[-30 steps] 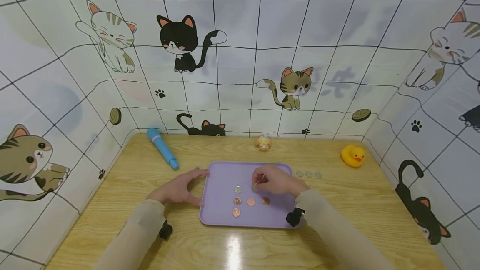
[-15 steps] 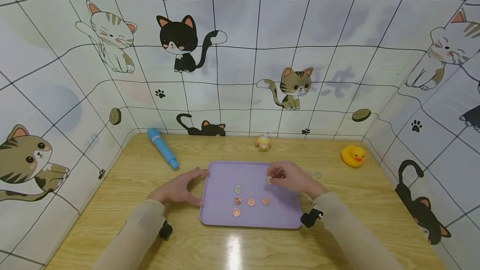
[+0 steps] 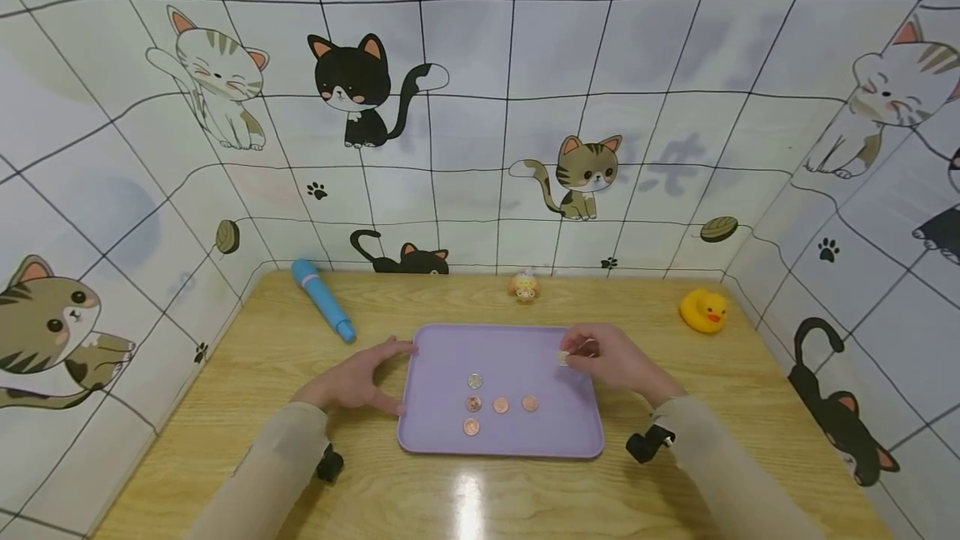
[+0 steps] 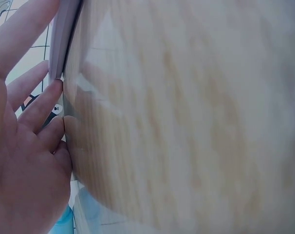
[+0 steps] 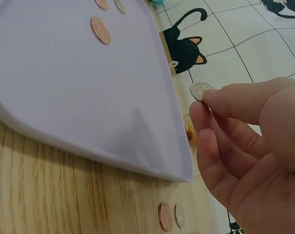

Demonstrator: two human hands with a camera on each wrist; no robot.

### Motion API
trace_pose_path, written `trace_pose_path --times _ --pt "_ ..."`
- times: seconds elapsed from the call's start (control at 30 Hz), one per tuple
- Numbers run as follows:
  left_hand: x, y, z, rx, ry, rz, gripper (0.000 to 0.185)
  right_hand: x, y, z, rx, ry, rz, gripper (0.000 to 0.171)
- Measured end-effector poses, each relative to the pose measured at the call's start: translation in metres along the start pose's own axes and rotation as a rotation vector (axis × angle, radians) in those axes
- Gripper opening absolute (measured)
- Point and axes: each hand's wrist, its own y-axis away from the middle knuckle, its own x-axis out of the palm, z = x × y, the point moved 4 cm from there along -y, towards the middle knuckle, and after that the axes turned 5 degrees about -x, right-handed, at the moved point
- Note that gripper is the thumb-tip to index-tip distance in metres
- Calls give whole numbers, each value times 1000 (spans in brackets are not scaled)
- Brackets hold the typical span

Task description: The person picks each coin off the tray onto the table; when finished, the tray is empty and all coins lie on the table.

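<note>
A lavender tray (image 3: 429,438) lies at the middle of the wooden table. On it are one silver coin (image 3: 474,380) and several copper coins (image 3: 501,405). My right hand (image 3: 573,354) hovers over the tray's far right corner and pinches a silver coin (image 3: 562,358) between thumb and forefinger. In the right wrist view that coin (image 5: 201,90) stands on edge at my fingertips (image 5: 215,100), above the tray (image 5: 64,87). My left hand (image 3: 393,377) rests on the table, straight fingers against the tray's left rim (image 4: 64,34), holding nothing.
Two coins (image 5: 172,216) lie on the table just past the tray's corner. A blue cylinder (image 3: 322,311) lies at the back left, a small toy (image 3: 524,287) at the back middle and a yellow duck (image 3: 703,309) at the back right. Cat-patterned walls enclose three sides.
My right hand has carried the pinched silver coin from the tray's middle toward its far right corner, covering the coins on the table there. The left hand has stayed put.
</note>
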Motion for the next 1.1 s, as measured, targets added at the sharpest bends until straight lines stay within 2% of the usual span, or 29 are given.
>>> trace_pose_path --times 0.3,0.73,1.1 --pt "2 1 -2 10 21 -3 98 -12 13 -11 69 60 -44 8" --pt "1 2 -3 10 29 -5 99 -28 37 -41 139 120 -88 6" --pt "0 -1 1 2 10 -1 102 -37 51 -56 189 265 -109 8"
